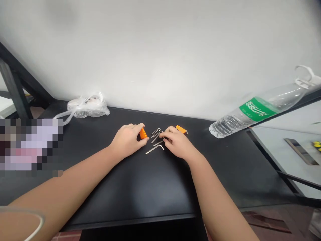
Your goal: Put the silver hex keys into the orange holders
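Note:
My left hand [129, 139] is closed around an orange plastic hex key holder [143, 133], gripping it between thumb and fingers. Several silver L-shaped hex keys [153, 149] lie loosely on the black tabletop between my hands. The fingertips of my right hand [177, 142] are pinched at the end of one hex key among them; the fingers partly hide it. Just behind my right hand lies a second orange plastic piece [181, 129] with a row of slots along one side.
A large water bottle [259, 109] with a green label stands at the right rear of the black table [147, 187]. At the back left sits a clear plastic bag [87, 106]. White wall rises behind, and black metal frame bars [17, 87] flank the table.

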The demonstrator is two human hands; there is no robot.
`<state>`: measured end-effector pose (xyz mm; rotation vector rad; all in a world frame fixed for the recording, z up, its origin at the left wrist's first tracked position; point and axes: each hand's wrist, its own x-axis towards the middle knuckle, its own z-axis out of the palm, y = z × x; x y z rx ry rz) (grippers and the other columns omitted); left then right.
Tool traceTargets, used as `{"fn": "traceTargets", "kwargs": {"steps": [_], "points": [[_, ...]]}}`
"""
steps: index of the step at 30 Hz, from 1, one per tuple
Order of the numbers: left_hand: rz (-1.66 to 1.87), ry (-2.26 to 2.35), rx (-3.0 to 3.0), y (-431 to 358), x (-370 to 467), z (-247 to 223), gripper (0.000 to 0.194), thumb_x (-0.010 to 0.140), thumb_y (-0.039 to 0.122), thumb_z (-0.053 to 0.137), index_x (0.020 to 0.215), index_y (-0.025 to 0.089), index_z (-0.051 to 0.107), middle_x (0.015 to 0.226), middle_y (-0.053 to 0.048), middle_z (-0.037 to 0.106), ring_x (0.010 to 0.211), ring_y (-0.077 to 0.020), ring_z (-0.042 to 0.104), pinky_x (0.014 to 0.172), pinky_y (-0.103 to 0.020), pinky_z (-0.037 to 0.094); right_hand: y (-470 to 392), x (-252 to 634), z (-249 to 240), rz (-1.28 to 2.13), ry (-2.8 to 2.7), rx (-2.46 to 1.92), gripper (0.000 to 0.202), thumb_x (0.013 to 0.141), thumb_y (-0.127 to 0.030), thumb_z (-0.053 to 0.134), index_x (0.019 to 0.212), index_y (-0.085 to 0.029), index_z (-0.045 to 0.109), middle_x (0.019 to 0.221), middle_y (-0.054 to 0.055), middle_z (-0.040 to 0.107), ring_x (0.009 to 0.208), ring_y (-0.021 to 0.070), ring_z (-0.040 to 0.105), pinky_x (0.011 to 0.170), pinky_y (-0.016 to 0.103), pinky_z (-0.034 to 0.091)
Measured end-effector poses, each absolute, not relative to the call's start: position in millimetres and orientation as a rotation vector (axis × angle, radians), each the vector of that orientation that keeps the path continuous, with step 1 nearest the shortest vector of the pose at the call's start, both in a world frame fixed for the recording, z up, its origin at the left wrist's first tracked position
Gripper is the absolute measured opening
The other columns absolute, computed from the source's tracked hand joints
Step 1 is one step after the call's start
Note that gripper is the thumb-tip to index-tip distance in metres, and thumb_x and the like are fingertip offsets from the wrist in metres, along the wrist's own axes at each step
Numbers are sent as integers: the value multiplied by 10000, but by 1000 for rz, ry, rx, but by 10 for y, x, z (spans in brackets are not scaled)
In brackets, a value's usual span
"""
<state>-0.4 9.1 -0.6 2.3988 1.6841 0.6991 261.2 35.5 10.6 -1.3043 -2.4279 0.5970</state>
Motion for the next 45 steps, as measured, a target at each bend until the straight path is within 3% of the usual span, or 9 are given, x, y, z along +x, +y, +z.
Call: {"fn": "traceTargets", "kwargs": {"steps": [10,17,25,30,34,39,45], "points": [[629,1663,2427,97,6,-3,428,932,459,634,1277,205,635,1020,-82,771,988,-307,688,912,-442,503,370,2849,196,738,-2597,-1191,263,954,-157,543,1120,-253,722,1331,79,583,934,185,640,845,389,537],[608,1668,2466,110,12,-22,460,923,460,646,1302,199,634,1005,-84,759,981,-313,682,910,-446,493,337,2924,263,979,-2548,-1234,200,883,-141,573,1039,-238,652,1200,61,606,888,173,621,819,366,548],[616,1658,2460,119,23,-16,478,912,463,662,1305,191,636,1008,-84,752,995,-318,681,902,-444,491,282,2785,237,642,-2577,-1370,107,798,-114,591,830,-216,595,914,21,602,779,166,567,727,328,482],[604,1658,2460,114,23,-7,483,909,468,664,1304,193,638,1012,-82,754,995,-319,679,900,-449,495,345,2826,195,766,-2407,-1336,143,862,-166,595,962,-235,672,882,4,671,769,169,614,731,332,503],[597,1651,2468,115,25,-5,474,916,466,656,1303,194,634,1024,-81,756,1003,-318,675,903,-451,491,413,2838,126,749,-2378,-1262,197,954,-224,578,1042,-261,751,982,25,719,881,190,652,830,375,519],[595,1645,2476,121,25,-21,467,920,462,649,1305,198,628,1020,-79,753,1016,-320,673,903,-448,485,305,2683,138,779,-2436,-1178,172,944,-294,672,1085,-255,762,1052,56,666,896,191,640,832,366,529],[592,1650,2497,110,30,-16,464,919,453,644,1303,193,624,1032,-87,751,1022,-324,674,901,-448,483,125,2471,192,737,-2515,-1087,214,913,-136,610,1066,-237,721,975,35,619,830,169,601,771,323,513]]}}
